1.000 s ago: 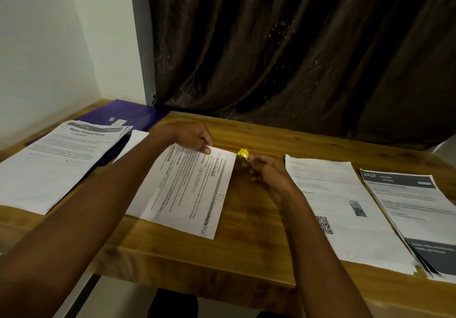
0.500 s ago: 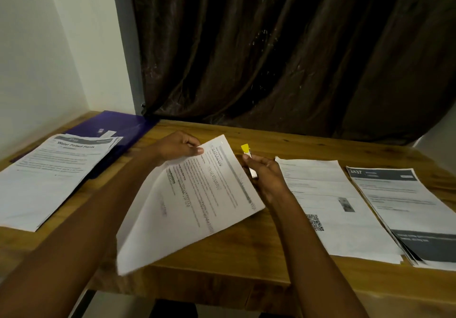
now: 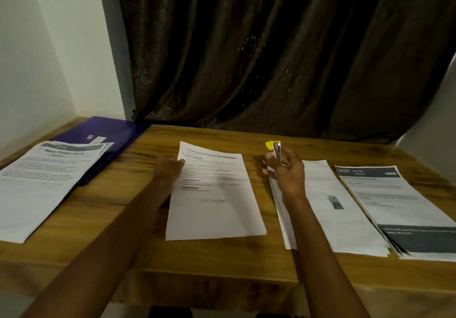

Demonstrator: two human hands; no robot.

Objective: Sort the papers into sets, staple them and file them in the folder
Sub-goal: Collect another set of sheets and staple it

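1. Two bare forearms reach from the near edge over a wooden surface [image 3: 128, 219].
2. A middle set [image 3: 214, 194] of printed sheets lies flat between the arms, long side running away from the viewer, its near end short of the surface's front edge.
3. The left hand [image 3: 170, 169] rests at the set's far left edge; its grip is narrow, thumb and fingers pinching that edge.
4. The right hand [image 3: 286, 169] is raised just right of the set, its grip closed round a small stapler [image 3: 276, 148] with a metal body and a yellow end, which sticks up past the fingers.
5. Under the right wrist lies a white stack [image 3: 345, 214], one small picture printed on its top sheet.
6. Touching that stack on the right is a dark-headed stack [image 3: 394, 206], its near end a grey band, its pages fanned at the near corner.
7. Far left lies the plants stack [image 3: 44, 182], headed "Water Potted Plants".
8. Its far end overlaps a purple folder [image 3: 113, 132], which sits closed in the far left corner by the wall.
9. A dark brown curtain [image 3: 271, 58] hangs behind the surface.
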